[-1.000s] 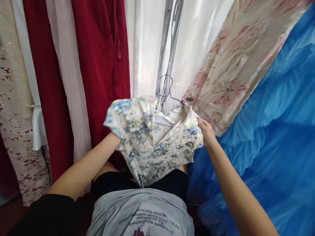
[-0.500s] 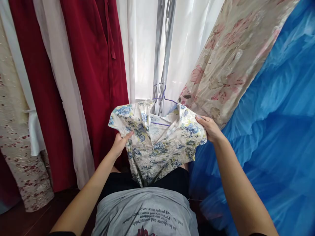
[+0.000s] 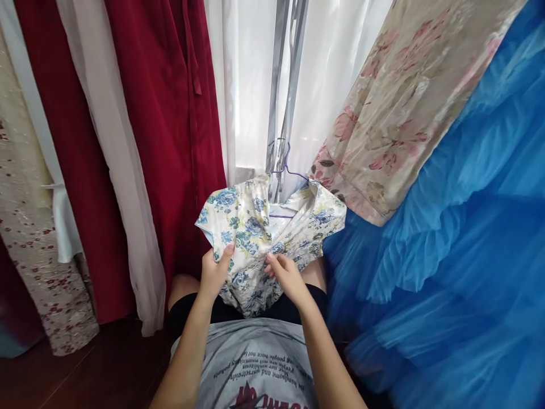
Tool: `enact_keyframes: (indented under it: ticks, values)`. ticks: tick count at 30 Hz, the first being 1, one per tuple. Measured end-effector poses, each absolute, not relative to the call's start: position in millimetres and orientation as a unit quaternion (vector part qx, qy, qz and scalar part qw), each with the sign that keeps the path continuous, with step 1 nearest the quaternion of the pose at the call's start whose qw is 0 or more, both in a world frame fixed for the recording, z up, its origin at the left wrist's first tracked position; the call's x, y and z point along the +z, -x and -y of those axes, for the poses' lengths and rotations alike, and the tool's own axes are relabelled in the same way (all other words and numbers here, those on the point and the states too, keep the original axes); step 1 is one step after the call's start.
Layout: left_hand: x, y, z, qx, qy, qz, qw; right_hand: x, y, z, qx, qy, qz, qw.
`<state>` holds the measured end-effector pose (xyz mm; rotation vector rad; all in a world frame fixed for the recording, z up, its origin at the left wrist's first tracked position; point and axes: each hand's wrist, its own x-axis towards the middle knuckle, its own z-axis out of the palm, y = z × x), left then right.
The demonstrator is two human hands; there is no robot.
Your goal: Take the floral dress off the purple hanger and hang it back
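Observation:
A small white garment with blue and yellow flowers (image 3: 255, 218) hangs on a thin purple wire hanger (image 3: 286, 165) in front of me. My left hand (image 3: 216, 268) pinches the cloth at its lower left. My right hand (image 3: 286, 274) grips the front of the garment near its middle, fingers closed on the fabric. Both hands sit close together below the collar.
Red velvet garments (image 3: 166, 113) and pale sheer ones (image 3: 114, 159) hang at left. White curtains and a metal rack pole (image 3: 281, 85) are behind. A beige floral dress (image 3: 404, 102) and a blue tulle skirt (image 3: 468, 238) hang at right. Dark wooden floor (image 3: 93, 369) shows below.
My right hand left the garment's right shoulder and came down to its front middle. My left hand shifted inward and lower on the cloth. The garment hangs narrower.

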<state>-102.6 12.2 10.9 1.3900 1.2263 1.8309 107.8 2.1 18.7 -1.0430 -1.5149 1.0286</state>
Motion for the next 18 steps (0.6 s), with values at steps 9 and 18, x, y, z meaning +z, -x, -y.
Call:
enact_keyframes:
  ticks: [9, 18]
  values:
    - [14.7, 90.7, -1.9, 0.695, -0.508, -0.477, 0.175, 19.8, -106.2, -4.7, 0.458, 0.393, 0.572, 0.555]
    - [7.3, 34.7, 15.2, 0.547, -0.716, -0.422, 0.099, 40.5, -131.2, 13.7, 0.417, 0.418, 0.651, 0.477]
